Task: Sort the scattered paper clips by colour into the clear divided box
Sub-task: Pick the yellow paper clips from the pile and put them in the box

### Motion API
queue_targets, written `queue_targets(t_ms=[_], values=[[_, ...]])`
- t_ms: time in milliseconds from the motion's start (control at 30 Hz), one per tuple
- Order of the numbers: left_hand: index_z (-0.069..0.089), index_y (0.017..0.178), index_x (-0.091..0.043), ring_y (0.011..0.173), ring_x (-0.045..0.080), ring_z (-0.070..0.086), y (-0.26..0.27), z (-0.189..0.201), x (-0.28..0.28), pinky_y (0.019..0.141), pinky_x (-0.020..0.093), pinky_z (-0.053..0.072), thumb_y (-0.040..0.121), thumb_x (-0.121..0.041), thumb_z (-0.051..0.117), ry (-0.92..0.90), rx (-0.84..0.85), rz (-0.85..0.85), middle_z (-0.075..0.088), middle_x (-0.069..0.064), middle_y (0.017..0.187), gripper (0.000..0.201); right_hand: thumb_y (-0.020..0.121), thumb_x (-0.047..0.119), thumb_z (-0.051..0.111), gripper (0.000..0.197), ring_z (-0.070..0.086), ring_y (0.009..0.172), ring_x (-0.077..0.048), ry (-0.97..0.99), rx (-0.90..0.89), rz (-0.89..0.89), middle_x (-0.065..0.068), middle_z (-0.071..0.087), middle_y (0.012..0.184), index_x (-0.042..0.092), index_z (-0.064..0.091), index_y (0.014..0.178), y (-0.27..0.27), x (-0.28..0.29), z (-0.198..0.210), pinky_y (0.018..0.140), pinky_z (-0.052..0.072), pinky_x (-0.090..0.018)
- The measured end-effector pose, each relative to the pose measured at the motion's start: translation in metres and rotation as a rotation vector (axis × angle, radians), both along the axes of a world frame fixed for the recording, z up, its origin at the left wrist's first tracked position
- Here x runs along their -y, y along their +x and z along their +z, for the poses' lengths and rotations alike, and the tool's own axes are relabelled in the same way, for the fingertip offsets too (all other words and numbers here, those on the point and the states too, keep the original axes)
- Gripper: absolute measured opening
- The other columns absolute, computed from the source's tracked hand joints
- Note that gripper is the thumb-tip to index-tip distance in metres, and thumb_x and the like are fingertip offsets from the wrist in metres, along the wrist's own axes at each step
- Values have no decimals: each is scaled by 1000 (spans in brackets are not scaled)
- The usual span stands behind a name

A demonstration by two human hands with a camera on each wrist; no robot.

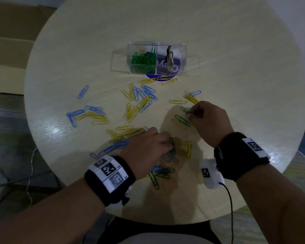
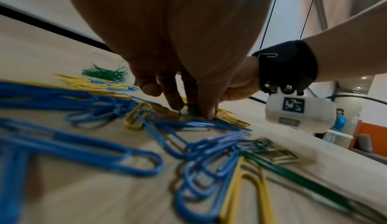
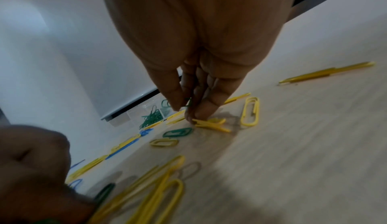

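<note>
Nearest us, a knot of green and blue paper clips [image 1: 159,172] sits at the bench [image 1: 236,71] edge, just beside the left wrist strap. Up from there, the left hand [image 1: 148,147] is down on the pile, fingers [image 2: 207,111] curled in and pinching a green clip [image 2: 188,111] against the bench, with blue clips [image 2: 87,153] and yellow ones crowding right around it. Across to the right hand [image 1: 208,120]: its fingers [image 3: 176,100] are narrowed to a pinch on a green paper clip [image 1: 185,110], and the wrist view shows green wire caught between thumb and fingertips. Whether more than one is gathered there, I can't tell. A second green clip [image 1: 182,120] lies loose just beside that hand, half over a yellow one.

Farther out, yellow clips [image 1: 132,111] and blue are strewn across the middle of the bench. Beyond them stands the clear divided box [image 1: 182,59], its left compartment heaped with green clips [image 1: 143,62]; the right one looks to hold no clips, only something upright I can't make out.

So green is being collected, and plenty remains. The risk: these clips overlap and may be hooked together, so lifting a green one could drag a yellow or blue along into the wrong compartment. A thin pinch on slick wire could also let go on the way to the box.
</note>
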State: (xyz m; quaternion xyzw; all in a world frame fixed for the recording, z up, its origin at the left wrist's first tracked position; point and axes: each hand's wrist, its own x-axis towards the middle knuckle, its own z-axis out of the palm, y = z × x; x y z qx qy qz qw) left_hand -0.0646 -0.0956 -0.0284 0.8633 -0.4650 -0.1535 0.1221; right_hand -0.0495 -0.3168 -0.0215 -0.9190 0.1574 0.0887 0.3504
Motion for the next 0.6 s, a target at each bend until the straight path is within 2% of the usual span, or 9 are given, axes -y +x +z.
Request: queue_targets(t_ms=[67, 133, 200, 333, 433, 600], values=[[64, 117, -25, 84, 26, 46, 5, -6, -9, 66, 41, 46, 87, -17, 58, -26, 8, 69, 59, -1, 100, 31, 77, 22, 70, 8, 61, 81, -17, -5, 10, -21, 2, 65, 79, 23, 68, 85, 2, 3, 3, 68, 36, -20], [63, 122, -25, 82, 26, 46, 11, -10, -20, 65, 43, 47, 89, -16, 59, -45, -1, 142, 56, -2, 89, 35, 76, 22, 70, 9, 64, 83, -20, -33, 23, -16, -1, 68, 83, 23, 71, 85, 5, 4, 5, 70, 38, -21], [64, 123, -26, 82, 25, 46, 18, -10, -27, 66, 44, 48, 90, -16, 59, -77, -8, 205, 56, -4, 87, 35, 76, 20, 68, 12, 65, 85, -20, -61, 15, 13, -1, 70, 84, 24, 72, 87, 7, 2, 6, 71, 40, -20], [69, 115, -20, 81, 29, 50, 32, -5, -24, 69, 43, 49, 91, -21, 59, -180, 23, 328, 62, -1, 85, 27, 75, 21, 64, 21, 64, 90, -31, -153, 11, 172, -9, 68, 94, 23, 71, 94, 6, -7, 3, 79, 51, -34], [73, 107, -19, 79, 30, 53, 40, -5, -18, 69, 42, 49, 88, -23, 61, -148, 79, 252, 64, 0, 82, 22, 73, 20, 68, 23, 60, 91, -34, -201, -17, 248, -11, 64, 95, 19, 70, 96, 6, -9, 2, 77, 46, -34], [72, 99, -22, 82, 30, 52, 51, -8, -17, 65, 42, 49, 85, -25, 63, -52, 91, 192, 62, -1, 81, 17, 70, 19, 67, 15, 59, 88, -38, -284, -27, 281, -15, 65, 89, 13, 69, 84, 15, -9, 0, 80, 46, -39]])
